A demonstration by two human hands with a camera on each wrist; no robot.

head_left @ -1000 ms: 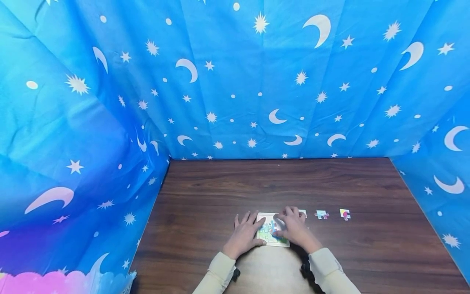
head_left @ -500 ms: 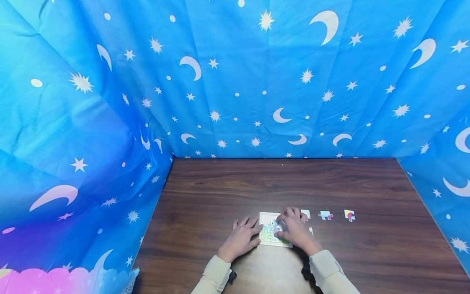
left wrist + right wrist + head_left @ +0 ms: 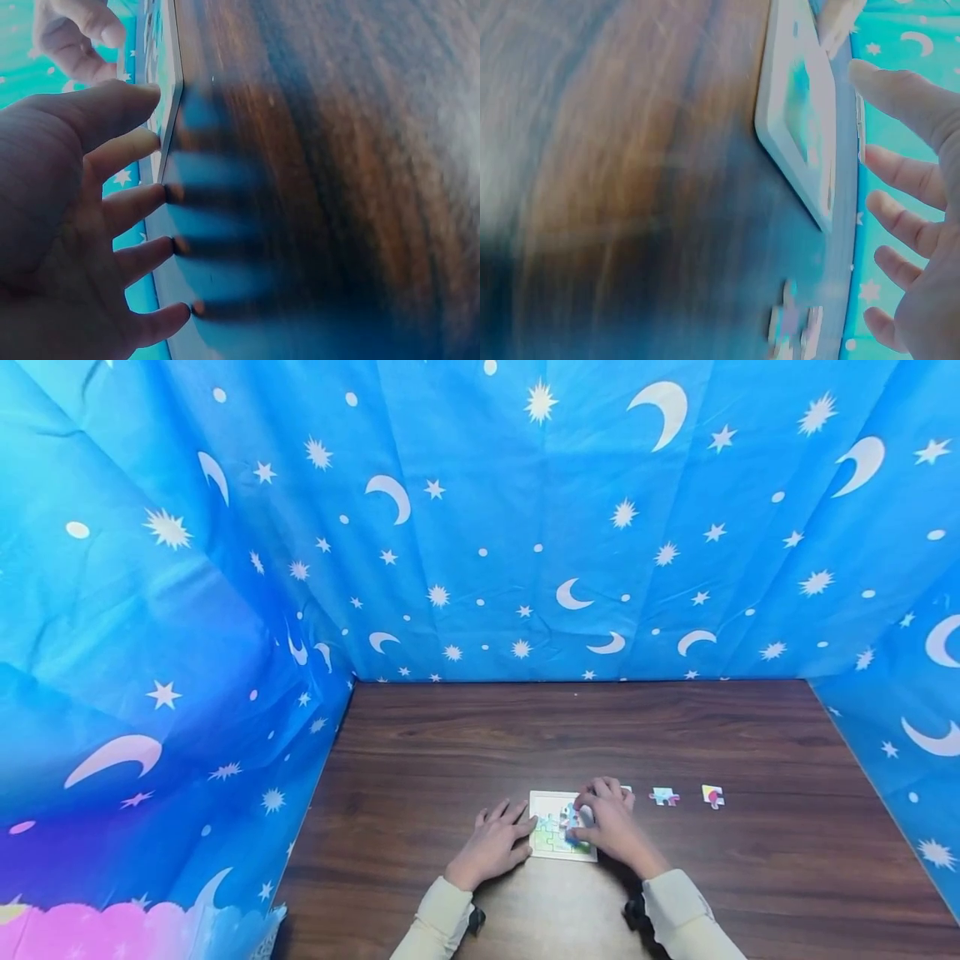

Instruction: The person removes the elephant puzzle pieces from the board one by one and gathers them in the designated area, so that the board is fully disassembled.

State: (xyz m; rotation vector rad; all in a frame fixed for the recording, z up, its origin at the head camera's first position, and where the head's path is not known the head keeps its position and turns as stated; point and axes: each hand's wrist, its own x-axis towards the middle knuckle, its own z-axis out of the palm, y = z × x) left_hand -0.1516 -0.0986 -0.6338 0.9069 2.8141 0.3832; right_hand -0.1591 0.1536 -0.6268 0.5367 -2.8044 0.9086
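Note:
A small jigsaw puzzle with a pale frame (image 3: 555,793) lies on the table, partly filled with interlocked pieces of green and blue. My left hand (image 3: 491,846) rests at its left side, fingers spread and fingertips down on the wood. In the left wrist view the thumb and index finger meet the frame's edge (image 3: 178,67). Above the right part of the puzzle, my right hand (image 3: 618,827) pinches a jigsaw piece (image 3: 567,817) between thumb and fingers. Edge-on in the right wrist view, that piece (image 3: 861,127) shows as a thin strip.
To the right lie a blue and pink jigsaw piece (image 3: 663,797) and a yellow and red one (image 3: 713,796). Another piece (image 3: 628,792) peeks out behind my right hand. A blue star-and-moon curtain (image 3: 480,527) encloses the brown table (image 3: 420,735).
My left hand has drawn back slightly from over the puzzle to its left edge. My right hand has risen a little, and the piece in its fingers now shows above the puzzle.

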